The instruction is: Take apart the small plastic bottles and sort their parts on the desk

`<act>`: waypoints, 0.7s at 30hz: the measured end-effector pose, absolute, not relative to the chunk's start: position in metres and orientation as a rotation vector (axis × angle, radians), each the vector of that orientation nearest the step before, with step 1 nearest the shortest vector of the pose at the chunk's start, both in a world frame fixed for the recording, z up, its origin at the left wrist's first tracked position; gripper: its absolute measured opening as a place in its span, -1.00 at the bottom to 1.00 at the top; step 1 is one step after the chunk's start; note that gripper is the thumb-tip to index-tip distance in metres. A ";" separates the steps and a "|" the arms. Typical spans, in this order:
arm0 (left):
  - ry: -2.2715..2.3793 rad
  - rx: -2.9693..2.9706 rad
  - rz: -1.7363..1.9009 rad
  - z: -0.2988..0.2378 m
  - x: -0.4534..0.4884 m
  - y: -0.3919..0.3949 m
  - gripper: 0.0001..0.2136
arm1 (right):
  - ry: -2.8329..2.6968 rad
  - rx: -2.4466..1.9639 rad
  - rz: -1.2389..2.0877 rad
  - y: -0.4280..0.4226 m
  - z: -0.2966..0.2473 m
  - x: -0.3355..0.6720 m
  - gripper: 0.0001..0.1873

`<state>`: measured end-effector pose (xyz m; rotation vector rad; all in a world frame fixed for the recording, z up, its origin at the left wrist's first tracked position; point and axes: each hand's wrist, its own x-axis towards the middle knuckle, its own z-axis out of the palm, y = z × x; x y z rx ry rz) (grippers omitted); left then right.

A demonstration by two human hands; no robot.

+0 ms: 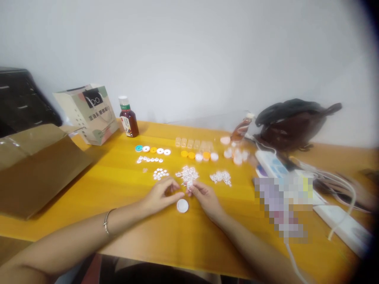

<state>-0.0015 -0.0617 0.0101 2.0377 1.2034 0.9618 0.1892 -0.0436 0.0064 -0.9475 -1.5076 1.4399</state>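
My right hand [208,199] pinches a small white plastic piece [189,184] between thumb and fingertips. Facing it, my left hand [162,195] has its thumb apart from its curled fingers, with nothing visible between them. A round white disc [182,205] lies on the table just below both hands. Beyond the fingertips is a heap of small white open-work plastic pieces [187,172]. A similar heap [220,177] sits to its right. Left of the heaps lie several small white round pieces [160,173], with a row of little white parts [150,159] behind them.
Coloured ring caps [153,150], orange and white caps [192,156] and clear cups [190,144] form rows farther back. A brown bottle [129,122], paper bag [91,112] and cardboard box [38,169] stand left. Power strips [340,228], cables and a dark bag [290,126] lie right.
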 end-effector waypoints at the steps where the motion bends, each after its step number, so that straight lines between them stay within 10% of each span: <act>1: 1.194 2.008 1.035 0.011 -0.001 -0.060 -0.79 | -1.513 -0.938 1.448 -0.043 0.007 0.189 -0.68; 21: 0.966 1.844 1.265 0.007 0.011 -0.044 -0.81 | -1.113 -0.829 1.798 -0.041 0.009 0.181 -0.77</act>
